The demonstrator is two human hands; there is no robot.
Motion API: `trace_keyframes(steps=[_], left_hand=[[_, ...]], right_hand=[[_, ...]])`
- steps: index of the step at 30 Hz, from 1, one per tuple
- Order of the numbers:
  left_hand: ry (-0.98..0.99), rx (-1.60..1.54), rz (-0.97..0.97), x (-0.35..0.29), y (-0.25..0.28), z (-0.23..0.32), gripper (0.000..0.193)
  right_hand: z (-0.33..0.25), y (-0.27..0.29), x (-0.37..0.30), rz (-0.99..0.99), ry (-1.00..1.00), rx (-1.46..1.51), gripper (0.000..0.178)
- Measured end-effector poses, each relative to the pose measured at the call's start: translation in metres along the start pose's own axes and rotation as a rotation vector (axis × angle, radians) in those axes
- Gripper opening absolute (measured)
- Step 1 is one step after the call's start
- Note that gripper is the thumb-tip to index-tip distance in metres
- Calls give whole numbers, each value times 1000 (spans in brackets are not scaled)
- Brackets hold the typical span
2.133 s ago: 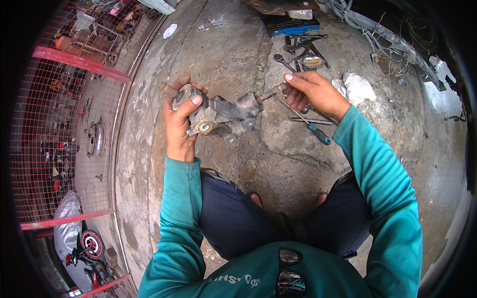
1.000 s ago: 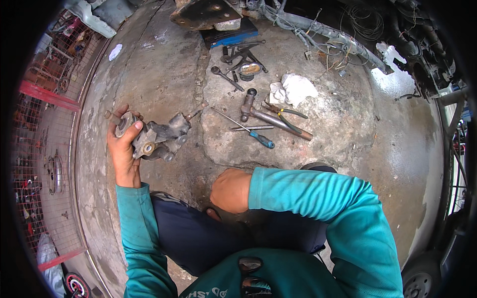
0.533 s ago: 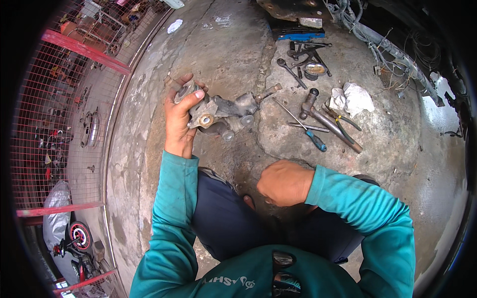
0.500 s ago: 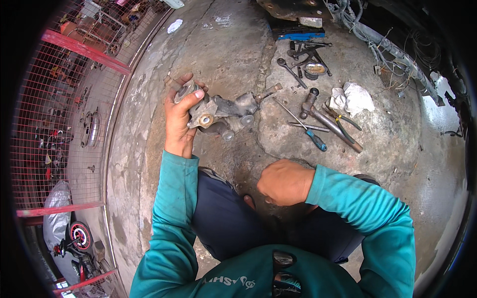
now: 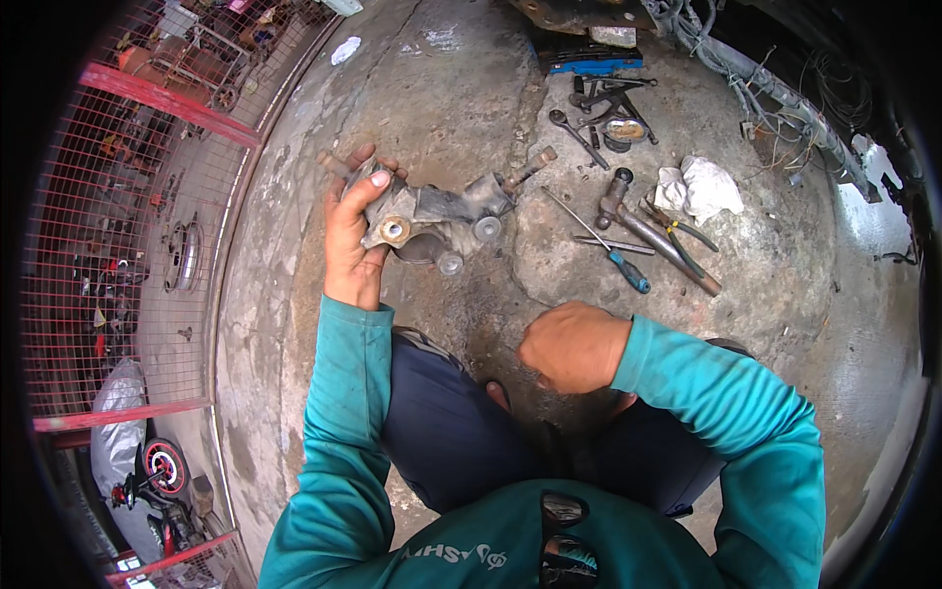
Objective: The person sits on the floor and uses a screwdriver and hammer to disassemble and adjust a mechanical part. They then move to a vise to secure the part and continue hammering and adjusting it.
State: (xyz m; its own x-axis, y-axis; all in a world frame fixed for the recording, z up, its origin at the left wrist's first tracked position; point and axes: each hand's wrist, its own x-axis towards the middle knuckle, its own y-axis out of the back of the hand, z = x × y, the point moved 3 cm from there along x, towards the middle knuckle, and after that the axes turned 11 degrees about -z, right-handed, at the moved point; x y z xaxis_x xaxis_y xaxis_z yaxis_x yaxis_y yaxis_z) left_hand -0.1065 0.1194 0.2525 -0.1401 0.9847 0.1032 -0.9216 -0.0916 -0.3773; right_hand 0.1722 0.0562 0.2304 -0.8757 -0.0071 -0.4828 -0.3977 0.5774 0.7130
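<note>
1. The left hand (image 5: 355, 240) grips a grimy, lumpy metal part (image 5: 444, 205), rod-ended and ring-holed, held beyond the left knee.
2. The right hand (image 5: 574, 346) hangs knuckles-up between the knees; whether its fingers hold anything, I cannot tell.
3. Rough concrete (image 5: 579, 221) bears a cylindrical-handled hammer (image 5: 652, 236) and crumpled white cloth (image 5: 711, 188).

Soft daylight, dark curved fisheye rim

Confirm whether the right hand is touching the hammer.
Apart: the head view shows concrete floor between the right hand and the hammer.
</note>
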Motion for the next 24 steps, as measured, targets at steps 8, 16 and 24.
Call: trace_keyframes(steps=[8,16,24], left_hand=[[65,-248,53,3,15,-5,58],[86,-294,33,2,3,-8,46],[82,-458,-12,-7,-39,-26,36]], right_hand=[[49,25,-9,158,-208,80,43],[100,48,-13,833,2,1038,105],[57,70,-22,1054,278,1324,86]])
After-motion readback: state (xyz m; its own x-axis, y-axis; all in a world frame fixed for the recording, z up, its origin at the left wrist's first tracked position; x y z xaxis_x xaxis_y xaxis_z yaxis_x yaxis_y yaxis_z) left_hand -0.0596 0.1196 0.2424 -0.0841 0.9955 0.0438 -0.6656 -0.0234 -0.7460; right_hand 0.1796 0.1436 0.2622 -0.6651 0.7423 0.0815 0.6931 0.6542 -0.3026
